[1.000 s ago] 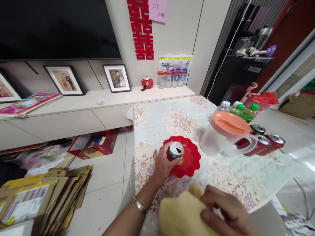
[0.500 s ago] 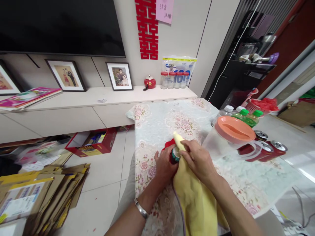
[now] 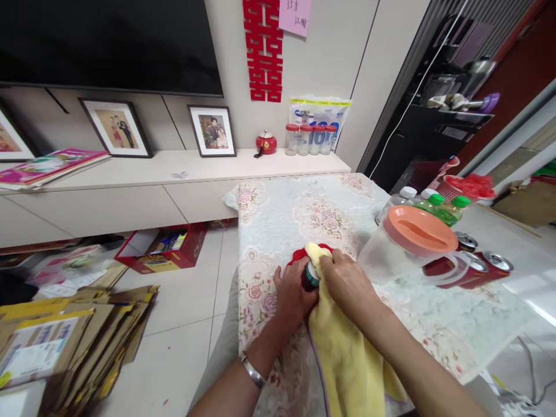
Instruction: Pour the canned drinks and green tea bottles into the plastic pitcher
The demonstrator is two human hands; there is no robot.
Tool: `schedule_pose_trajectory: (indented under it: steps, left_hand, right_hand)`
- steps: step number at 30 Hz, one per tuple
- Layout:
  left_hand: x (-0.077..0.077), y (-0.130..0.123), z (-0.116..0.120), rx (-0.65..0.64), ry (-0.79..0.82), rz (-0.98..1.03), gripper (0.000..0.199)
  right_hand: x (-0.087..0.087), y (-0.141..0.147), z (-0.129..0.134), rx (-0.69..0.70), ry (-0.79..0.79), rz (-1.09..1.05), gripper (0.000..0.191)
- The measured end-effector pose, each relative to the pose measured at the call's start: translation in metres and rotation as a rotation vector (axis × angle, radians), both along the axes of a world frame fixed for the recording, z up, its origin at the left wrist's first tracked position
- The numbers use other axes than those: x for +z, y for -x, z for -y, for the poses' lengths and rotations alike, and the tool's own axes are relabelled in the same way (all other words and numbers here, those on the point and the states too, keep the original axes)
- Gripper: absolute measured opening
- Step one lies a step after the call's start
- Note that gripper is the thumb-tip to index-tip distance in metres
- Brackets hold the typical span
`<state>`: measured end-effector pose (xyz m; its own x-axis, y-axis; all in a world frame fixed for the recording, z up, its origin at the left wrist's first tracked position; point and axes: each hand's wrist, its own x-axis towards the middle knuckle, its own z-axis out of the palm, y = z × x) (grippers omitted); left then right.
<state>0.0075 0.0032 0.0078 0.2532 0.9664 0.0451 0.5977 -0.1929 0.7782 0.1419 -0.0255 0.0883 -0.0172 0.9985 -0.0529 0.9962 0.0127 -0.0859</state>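
My left hand is wrapped round a small dark jar with a green band and a pale top, near the front of the flowered tablecloth. In my right hand a yellow cloth is pinched; its bunched end touches the jar's top edge, and the rest hangs down toward me. Behind both hands lies a red scalloped mat, partly covered by the hands and cloth.
Right of my hands stands a clear pitcher with an orange lid. Red cans and green-capped bottles are beyond it. Flattened cardboard and a red box lie on the floor at left.
My right hand has moved slightly left with the cloth, whose tip is now bunched over the jar's edge instead of sticking up. More of the red mat shows. The view has shifted slightly.
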Motion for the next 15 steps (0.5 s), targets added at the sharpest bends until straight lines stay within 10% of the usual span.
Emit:
schedule_pose_trajectory:
  steps: [15]
  left_hand:
    - [0.0, -0.001, 0.001, 0.011, -0.017, -0.004, 0.065]
  right_hand:
    - [0.005, 0.007, 0.02, -0.169, 0.029, -0.127, 0.028]
